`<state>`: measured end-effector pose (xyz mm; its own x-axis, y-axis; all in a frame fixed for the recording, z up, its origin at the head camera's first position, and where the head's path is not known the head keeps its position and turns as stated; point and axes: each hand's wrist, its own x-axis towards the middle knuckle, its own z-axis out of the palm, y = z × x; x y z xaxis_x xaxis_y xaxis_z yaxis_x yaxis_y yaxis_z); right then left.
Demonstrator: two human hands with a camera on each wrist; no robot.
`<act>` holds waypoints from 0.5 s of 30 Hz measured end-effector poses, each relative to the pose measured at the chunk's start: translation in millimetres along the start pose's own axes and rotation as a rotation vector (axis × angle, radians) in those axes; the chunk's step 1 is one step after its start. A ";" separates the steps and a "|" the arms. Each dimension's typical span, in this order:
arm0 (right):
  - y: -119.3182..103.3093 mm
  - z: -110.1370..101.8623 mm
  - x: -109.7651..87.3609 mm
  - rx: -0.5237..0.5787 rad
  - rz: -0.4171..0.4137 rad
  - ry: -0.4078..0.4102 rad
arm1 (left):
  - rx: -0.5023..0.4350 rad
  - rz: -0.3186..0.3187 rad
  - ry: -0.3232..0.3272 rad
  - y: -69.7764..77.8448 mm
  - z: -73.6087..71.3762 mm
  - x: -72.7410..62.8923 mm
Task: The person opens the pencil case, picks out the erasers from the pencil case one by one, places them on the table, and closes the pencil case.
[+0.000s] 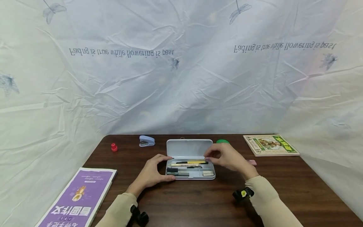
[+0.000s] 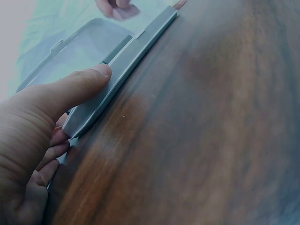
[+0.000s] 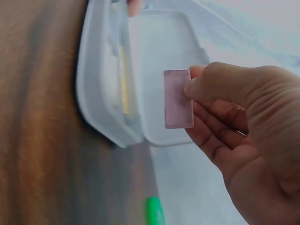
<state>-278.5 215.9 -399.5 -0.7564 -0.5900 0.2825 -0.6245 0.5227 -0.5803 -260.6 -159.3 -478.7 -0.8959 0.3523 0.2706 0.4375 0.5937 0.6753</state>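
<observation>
An opened pale grey pencil case (image 1: pixel 210 177) lies on the table, lid tipped back. My left hand (image 1: pixel 151 171) grips its left end, thumb on the front wall and fingers round the back corner. My right hand (image 1: pixel 227 157) pinches a small flat pinkish-purple rectangular block (image 3: pixel 178 99) between thumb and fingers, over the case's right end. Inside the case are a yellow-and-black pen (image 1: pixel 195 162), other pens, a grey marker (image 1: pixel 181 174) and a whitish eraser (image 1: pixel 208 173). The left wrist view shows the case's front wall (image 2: pixel 136 51) under my thumb.
A lilac stapler (image 1: pixel 146 141) and a red cap-like piece (image 1: pixel 114 147) stand at the back left. Behind my right hand is a green object (image 1: pixel 222 141); a pink piece (image 1: pixel 251 162) lies beside that wrist. A purple book (image 1: pixel 82 192) lies front left, another book (image 1: pixel 270 145) back right.
</observation>
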 end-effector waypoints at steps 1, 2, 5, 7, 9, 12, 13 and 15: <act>-1.2 -3.3 -0.8 0.005 0.002 0.023 | 0.001 0.000 0.000 0.1 -0.2 0.1; -2.4 -6.9 -1.8 0.004 0.005 0.046 | 0.002 0.000 0.000 0.2 -0.4 0.2; -4.0 -18.6 -6.0 -0.011 0.027 0.105 | 0.004 0.002 -0.002 0.0 -0.6 0.2; -3.6 -27.6 -10.1 -0.034 0.035 0.139 | 0.005 0.003 -0.002 -0.4 -0.4 0.2; -2.6 -37.0 -15.7 -0.040 0.046 0.162 | 0.003 0.002 -0.003 -0.7 -0.3 0.0; -1.1 -51.0 -26.8 -0.036 0.046 0.197 | 0.005 0.002 -0.002 -1.0 -0.3 -0.1; -0.3 -55.3 -30.8 -0.035 0.044 0.209 | 0.005 0.002 -0.001 -0.9 -0.4 -0.1; 2.5 -62.9 -39.0 -0.032 0.030 0.232 | 0.007 0.001 0.000 -0.9 -0.4 -0.1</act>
<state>-262.8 279.0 -364.0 -0.7969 -0.4188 0.4354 -0.6041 0.5597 -0.5673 -260.9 -160.2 -479.1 -0.8955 0.3526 0.2716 0.4389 0.5988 0.6699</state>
